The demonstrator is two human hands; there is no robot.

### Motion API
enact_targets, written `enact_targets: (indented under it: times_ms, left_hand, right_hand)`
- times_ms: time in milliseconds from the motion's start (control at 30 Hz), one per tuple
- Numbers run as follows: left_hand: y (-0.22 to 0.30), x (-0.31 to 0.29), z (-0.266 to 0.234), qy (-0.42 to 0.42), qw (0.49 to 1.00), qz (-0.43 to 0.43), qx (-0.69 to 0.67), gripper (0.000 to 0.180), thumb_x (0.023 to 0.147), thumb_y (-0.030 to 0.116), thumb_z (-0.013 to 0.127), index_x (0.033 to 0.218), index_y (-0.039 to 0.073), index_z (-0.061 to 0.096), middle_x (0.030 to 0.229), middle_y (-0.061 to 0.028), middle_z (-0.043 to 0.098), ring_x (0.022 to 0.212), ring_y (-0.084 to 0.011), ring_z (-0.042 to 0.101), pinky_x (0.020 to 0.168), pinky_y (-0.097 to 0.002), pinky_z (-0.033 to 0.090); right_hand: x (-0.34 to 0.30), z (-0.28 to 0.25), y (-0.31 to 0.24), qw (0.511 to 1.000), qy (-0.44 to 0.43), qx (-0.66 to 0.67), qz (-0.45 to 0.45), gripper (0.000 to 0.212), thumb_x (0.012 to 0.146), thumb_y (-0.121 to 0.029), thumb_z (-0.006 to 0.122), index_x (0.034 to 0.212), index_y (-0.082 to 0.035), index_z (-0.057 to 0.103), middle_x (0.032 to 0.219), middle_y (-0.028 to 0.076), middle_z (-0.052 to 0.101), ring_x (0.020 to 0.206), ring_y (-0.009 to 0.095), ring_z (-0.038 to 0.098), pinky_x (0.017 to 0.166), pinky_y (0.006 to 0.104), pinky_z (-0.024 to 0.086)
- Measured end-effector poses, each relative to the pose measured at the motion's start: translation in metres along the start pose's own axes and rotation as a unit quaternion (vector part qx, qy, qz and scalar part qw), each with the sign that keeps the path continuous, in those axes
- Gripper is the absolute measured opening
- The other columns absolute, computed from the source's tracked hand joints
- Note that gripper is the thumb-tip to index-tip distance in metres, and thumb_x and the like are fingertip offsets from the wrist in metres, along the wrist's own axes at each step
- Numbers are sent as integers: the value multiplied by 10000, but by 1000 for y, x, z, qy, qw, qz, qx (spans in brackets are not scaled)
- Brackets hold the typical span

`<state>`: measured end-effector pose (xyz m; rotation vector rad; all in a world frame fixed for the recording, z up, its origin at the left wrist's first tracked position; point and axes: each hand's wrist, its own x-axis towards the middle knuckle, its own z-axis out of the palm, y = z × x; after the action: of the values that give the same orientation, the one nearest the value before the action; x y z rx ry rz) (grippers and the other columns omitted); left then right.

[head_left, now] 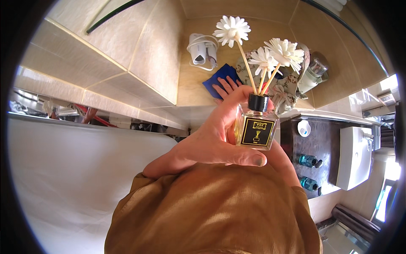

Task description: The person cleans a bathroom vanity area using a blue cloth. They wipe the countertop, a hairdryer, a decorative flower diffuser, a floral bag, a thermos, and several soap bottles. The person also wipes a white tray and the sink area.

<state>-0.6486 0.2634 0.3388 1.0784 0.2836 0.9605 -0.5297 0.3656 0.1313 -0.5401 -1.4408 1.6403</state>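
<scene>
My left hand (207, 142) is closed round a reed diffuser (256, 130), a square clear glass bottle with a black label and black collar. Pale sticks topped with white flowers (232, 30) rise from its neck. Behind the bottle, my right hand (227, 87) lies with its fingers outstretched over a folded blue cloth (215, 82) on the tiled ledge (192, 91). My left hand and the diffuser hide part of my right hand and forearm.
On the ledge are a white hair dryer (198, 53) wrapped in its cord, a floral fabric bag (282, 95) and a pale canister (313, 73). To the right, a dark counter (292, 137) bears a white basin (353, 158) and blue bottles (308, 161). A glass shelf edge (359, 40) curves above.
</scene>
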Motion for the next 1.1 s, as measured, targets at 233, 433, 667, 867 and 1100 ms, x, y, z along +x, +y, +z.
enact_targets:
  times_ms: [233,433,667,867,1100]
  left_hand:
    - [0,-3,0,2,1000,-16,18,802,712,47,858,1326,74,343,1174,-29,471,1056,-90,513,859,-260,453]
    - [-9,3,10,81,996,8,34,896,614,121,914,1320,79,365,986,-140,569,900,-194,579,772,-329,481]
    - [-8,2,8,46,997,-54,39,812,707,92,867,1333,78,351,1212,-37,448,1102,-113,483,925,-277,430]
    - [-14,7,8,53,994,-54,81,842,690,105,881,1345,73,352,1219,-40,456,1130,-120,465,957,-275,411]
    - [-18,11,9,43,994,-58,82,848,696,60,865,1361,75,338,1257,-50,449,1144,-129,472,960,-280,423]
  right_hand:
    - [4,-1,10,999,14,41,-13,545,852,-343,567,1370,-187,507,1504,46,383,1439,237,248,1185,491,154]
    - [4,-3,14,999,30,21,-24,544,861,-342,546,1371,-159,493,1459,62,430,1428,263,266,1180,490,169]
    - [-1,0,9,998,29,50,-40,520,869,-327,538,1363,-166,501,1466,60,423,1425,265,269,1181,495,167]
    - [-1,2,11,995,28,84,-54,497,876,-311,533,1354,-175,512,1481,54,409,1425,263,267,1182,499,163]
    - [1,-1,17,991,15,116,-58,472,884,-292,526,1344,-186,524,1497,47,392,1425,261,264,1185,503,158]
